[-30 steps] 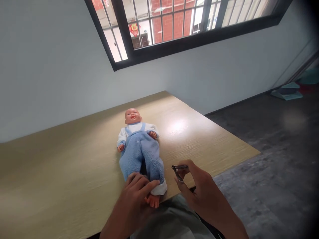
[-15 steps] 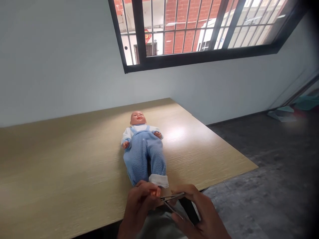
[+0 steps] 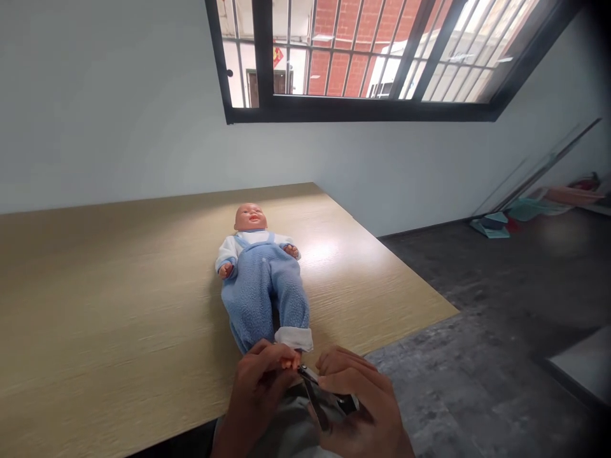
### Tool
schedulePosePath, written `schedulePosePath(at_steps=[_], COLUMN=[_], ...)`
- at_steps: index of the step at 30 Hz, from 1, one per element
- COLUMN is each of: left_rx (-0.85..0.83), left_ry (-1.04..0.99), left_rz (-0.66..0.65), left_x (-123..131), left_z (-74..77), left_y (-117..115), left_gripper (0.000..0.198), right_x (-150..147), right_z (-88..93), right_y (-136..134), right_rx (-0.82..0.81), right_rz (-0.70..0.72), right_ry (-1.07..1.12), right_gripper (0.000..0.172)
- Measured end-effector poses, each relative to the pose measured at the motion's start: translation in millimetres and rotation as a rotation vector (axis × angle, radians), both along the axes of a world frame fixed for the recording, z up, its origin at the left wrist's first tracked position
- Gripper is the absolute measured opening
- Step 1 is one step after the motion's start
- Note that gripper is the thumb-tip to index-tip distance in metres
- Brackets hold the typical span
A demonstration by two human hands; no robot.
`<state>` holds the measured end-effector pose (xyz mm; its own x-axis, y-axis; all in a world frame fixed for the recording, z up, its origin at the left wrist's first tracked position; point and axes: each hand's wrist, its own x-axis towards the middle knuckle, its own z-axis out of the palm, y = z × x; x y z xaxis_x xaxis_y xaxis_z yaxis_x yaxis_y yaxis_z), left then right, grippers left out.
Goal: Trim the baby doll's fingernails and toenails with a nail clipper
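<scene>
Right fingers (image 3: 353, 380) around clipper (image 3: 312, 399), left fingers (image 3: 267, 357) around doll's toes (image 3: 288, 364)

Doll (image 3: 262, 286) on table (image 3: 119, 305); wall (image 3: 119, 95) behind; floor (image 3: 468, 369) right

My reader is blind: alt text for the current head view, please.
The left hand holds the foot of a doll while the right hand holds a nail clipper at that foot. The doll, in blue and white, lies face-up on a table.

Left hand (image 3: 258, 389) curled, thumb and fingers in a pinch; right hand (image 3: 365, 397) near it but apart, fingers bent, gripping. Both angled inward.
</scene>
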<state>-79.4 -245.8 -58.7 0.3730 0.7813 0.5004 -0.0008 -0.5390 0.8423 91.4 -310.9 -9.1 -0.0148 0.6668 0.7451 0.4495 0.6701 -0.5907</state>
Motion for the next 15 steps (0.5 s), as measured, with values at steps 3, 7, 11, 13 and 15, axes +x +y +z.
schedulePosePath(at_steps=[3, 7, 11, 13, 15], left_rx=[0.016, 0.094, 0.111, 0.110, 0.115], left_ry=[0.020, 0.035, 0.071, 0.082, 0.078], left_rz=[-0.011, -0.035, -0.068, -0.072, -0.063], left_x=[-0.5, -1.6, -2.5, -2.4, -2.0], left_z=[0.7, 2.9, 3.2, 3.2, 3.8], left_y=[1.8, 5.2, 7.2, 7.6, 7.7], left_gripper=[0.021, 0.023, 0.026, 0.026, 0.027], right_x=[-0.3, -3.5, -5.1, -4.8, -4.5], right_z=[2.3, 5.8, 7.7, 7.6, 7.0], right_y=[-2.5, -5.5, -7.8, -8.5, -9.1], right_rx=[-0.019, -0.033, -0.057, -0.054, -0.054], right_rz=[0.018, 0.021, -0.025, -0.014, 0.001], right_ry=[-0.028, -0.065, -0.124, -0.137, -0.154], right_gripper=[0.027, 0.026, 0.021, 0.020, 0.019])
